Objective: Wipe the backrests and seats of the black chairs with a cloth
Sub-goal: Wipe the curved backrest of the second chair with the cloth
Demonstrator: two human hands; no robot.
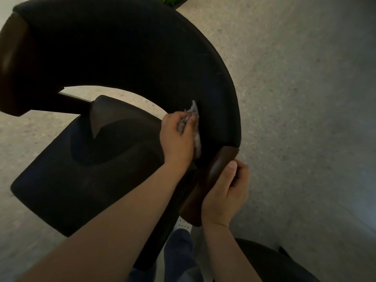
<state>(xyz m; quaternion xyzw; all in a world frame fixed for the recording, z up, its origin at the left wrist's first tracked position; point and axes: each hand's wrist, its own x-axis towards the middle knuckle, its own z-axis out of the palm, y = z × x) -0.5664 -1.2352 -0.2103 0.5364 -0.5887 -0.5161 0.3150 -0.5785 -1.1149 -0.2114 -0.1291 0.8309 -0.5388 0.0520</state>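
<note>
A black chair fills the view, its curved padded backrest [126, 53] arching over the black seat [67, 180]. My left hand [177, 139] grips a crumpled grey cloth [195, 127] and holds it against the inner face of the backrest near its right end. My right hand [225, 192] curls around the brown wooden arm end [211, 176] just below the backrest, thumb on top. The other wooden arm end [12, 58] shows at the far left.
Pale speckled floor [305, 98] lies all around the chair. Part of another dark chair or object [270, 261] sits at the bottom right. My legs in blue trousers [179, 251] stand beside the seat. Something green [173, 0] is at the top edge.
</note>
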